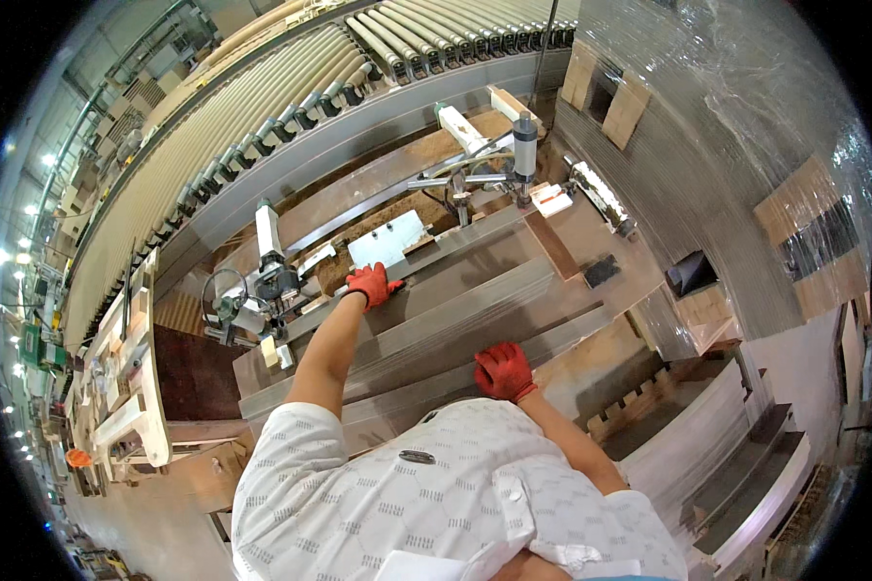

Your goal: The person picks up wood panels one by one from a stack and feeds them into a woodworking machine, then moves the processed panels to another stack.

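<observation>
I see left hand (370,286) loosely spread at the far strip (457,248), nine o'clock, probably steadying it. Right hand (504,371) half-curled by near board (564,336), five o'clock; either hold unclear.

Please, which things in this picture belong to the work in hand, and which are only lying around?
Likely part of the work:
- left hand, red-gloved, at the far strip
- right hand, red-gloved, near the closest strip
- long grey-brown strips

Seemingly apart from it:
- small black piece on the bench's right
- film-wrapped stack
- roller conveyor
</observation>
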A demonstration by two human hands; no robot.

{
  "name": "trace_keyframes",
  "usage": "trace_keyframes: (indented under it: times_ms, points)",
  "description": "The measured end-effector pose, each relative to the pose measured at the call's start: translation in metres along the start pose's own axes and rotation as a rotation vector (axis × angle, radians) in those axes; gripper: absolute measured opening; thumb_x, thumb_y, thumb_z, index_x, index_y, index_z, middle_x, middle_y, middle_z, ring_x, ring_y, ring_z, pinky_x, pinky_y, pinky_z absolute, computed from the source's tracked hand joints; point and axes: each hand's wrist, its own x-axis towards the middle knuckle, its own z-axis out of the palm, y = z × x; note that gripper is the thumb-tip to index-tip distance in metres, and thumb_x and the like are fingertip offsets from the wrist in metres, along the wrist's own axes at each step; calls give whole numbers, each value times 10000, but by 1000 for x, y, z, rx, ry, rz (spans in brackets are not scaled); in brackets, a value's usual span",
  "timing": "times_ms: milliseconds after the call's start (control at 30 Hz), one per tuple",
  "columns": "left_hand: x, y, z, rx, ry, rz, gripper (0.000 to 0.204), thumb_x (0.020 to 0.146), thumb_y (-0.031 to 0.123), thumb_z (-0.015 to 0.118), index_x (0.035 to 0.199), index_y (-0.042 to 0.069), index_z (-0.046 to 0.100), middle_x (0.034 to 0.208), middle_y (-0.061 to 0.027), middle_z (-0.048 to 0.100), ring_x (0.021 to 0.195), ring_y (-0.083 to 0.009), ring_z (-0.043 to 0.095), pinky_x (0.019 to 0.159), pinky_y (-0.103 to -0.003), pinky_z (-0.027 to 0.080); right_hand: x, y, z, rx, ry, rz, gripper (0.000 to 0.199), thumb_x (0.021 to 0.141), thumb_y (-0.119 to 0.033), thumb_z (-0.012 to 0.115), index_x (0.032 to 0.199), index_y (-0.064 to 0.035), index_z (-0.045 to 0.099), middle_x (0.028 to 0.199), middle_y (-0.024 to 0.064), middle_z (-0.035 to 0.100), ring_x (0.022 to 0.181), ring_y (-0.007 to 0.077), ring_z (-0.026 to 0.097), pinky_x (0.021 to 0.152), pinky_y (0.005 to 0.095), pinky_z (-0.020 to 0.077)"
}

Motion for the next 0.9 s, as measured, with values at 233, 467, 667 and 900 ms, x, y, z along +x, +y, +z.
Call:
trace_keyframes:
  times_ms: [233,467,667,900]
  points:
    - [-1,-4,8,-31,17,-6,899,927,807,572,1376,29,547,1408,-311,595,1323,-490,558,1028,-648,418,1,-4,-2,-29,69,-22,328,818,-259,757,1112,-122,710,1094,97,714,1021,325,660,1029,530,486]
    - [8,-11,10,25,45,-2,863,954,809,525,1325,30,529,1308,-294,641,1253,-476,599,964,-632,452,68,-42,-42,71,328,-232,322,833,-293,782,1096,-144,670,1184,80,683,1116,299,654,1063,542,477]
    - [10,-12,6,1,23,22,890,942,810,548,1350,19,508,1337,-307,619,1268,-501,575,984,-671,417,175,-72,-65,-24,-110,-322,651,772,-438,872,1291,-159,598,1313,88,642,1237,334,606,1144,529,392]
    - [-6,-12,-4,-82,-43,-18,900,946,779,569,1424,19,505,1443,-307,570,1363,-502,523,1058,-710,379,203,-56,-30,-227,-687,-187,756,704,-548,909,1325,-205,647,1234,65,685,1188,291,643,948,467,461]
